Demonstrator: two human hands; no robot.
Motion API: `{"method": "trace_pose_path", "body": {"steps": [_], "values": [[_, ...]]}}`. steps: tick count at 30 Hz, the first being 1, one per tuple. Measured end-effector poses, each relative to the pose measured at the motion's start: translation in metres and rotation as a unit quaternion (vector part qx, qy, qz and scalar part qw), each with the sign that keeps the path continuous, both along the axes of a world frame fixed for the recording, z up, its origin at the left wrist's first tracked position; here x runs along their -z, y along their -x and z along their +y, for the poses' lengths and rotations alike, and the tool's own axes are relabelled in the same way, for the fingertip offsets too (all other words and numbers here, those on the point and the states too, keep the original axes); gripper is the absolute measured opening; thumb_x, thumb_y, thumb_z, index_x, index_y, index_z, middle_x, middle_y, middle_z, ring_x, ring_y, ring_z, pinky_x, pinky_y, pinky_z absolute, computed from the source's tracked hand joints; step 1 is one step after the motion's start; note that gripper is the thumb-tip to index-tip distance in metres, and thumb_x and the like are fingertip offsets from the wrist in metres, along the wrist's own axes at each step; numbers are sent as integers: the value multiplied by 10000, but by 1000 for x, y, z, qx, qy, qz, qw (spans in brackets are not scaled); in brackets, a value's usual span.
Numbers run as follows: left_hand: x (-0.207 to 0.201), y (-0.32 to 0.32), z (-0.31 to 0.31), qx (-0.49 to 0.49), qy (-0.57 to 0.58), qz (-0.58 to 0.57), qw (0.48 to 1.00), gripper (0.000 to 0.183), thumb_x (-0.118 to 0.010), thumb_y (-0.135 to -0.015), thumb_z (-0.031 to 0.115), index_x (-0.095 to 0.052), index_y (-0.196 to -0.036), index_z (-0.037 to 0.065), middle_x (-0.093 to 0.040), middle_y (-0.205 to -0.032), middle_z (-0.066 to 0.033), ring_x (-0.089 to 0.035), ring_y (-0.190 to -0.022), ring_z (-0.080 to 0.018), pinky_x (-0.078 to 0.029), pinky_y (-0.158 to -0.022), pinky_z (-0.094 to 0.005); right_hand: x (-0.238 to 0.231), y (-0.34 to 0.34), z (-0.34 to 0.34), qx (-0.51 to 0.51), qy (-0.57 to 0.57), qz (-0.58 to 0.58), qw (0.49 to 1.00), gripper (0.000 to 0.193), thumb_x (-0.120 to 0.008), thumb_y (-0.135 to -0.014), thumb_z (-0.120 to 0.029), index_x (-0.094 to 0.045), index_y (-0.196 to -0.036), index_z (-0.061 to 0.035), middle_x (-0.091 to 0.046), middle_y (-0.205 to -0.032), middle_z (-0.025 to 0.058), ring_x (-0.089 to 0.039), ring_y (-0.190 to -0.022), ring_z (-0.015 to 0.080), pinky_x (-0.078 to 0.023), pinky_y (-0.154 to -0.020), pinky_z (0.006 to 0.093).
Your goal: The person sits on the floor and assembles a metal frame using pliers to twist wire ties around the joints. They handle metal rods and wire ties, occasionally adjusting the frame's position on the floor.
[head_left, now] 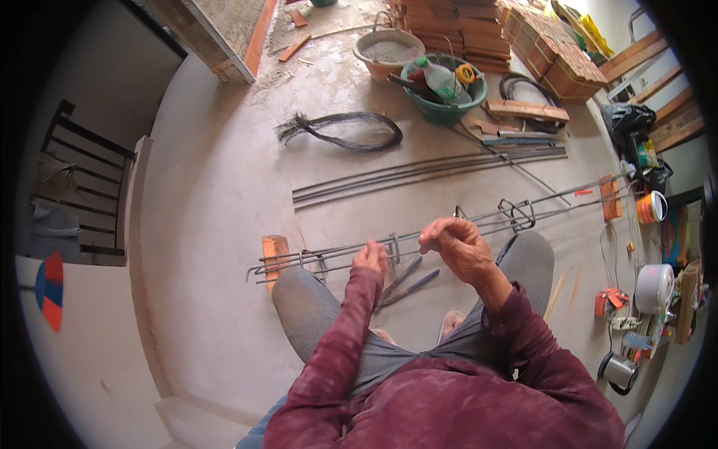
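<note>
A long cage of steel rebar (336, 254) with square stirrups lies across my knees, one end resting on a brick (274, 251). My left hand (371, 257) is closed around a stirrup and bar near the cage's middle. Raised just above the cage, my right hand (456, 245) pinches something thin, probably tie wire, too fine to make out. A pair of pincers (407, 283) lies on the floor between my knees, under the cage.
Loose straight bars (419, 173) lie on the concrete beyond the cage, with a coil of binding wire (348, 131) farther off. A green tub (445, 93), a bucket (387, 51) and stacked bricks (553, 52) stand at the back. Pots and clutter line the right.
</note>
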State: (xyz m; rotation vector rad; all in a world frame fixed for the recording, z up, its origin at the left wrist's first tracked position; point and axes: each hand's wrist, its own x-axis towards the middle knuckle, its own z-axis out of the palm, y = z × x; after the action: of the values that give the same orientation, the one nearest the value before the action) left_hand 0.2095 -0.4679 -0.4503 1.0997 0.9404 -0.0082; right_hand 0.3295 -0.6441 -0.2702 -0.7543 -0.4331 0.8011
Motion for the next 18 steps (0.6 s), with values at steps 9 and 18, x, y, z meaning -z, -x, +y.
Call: {"method": "trace_pose_path", "body": {"steps": [9, 18], "values": [[-146, 8, -26, -92, 358, -155, 916, 393, -583, -897, 331, -552, -1189, 70, -657, -1057, -78, -653, -953, -217, -553, -838, -430, -6, 0, -1, -24, -105, 18, 994, 118, -517, -944, -116, -603, -976, -42, -607, -1010, 104, -572, -1018, 221, -499, -858, 362], [-142, 7, 12, -158, 156, -165, 961, 183, -627, -893, 191, -604, -1038, 82, -672, -869, -46, -673, -759, -163, -596, -655, -324, 6, 33, -18, 33, 220, 90, 971, 145, -530, -949, -147, -623, -994, -46, -624, -921, 48, -602, -801, 136, -516, -699, 307]]}}
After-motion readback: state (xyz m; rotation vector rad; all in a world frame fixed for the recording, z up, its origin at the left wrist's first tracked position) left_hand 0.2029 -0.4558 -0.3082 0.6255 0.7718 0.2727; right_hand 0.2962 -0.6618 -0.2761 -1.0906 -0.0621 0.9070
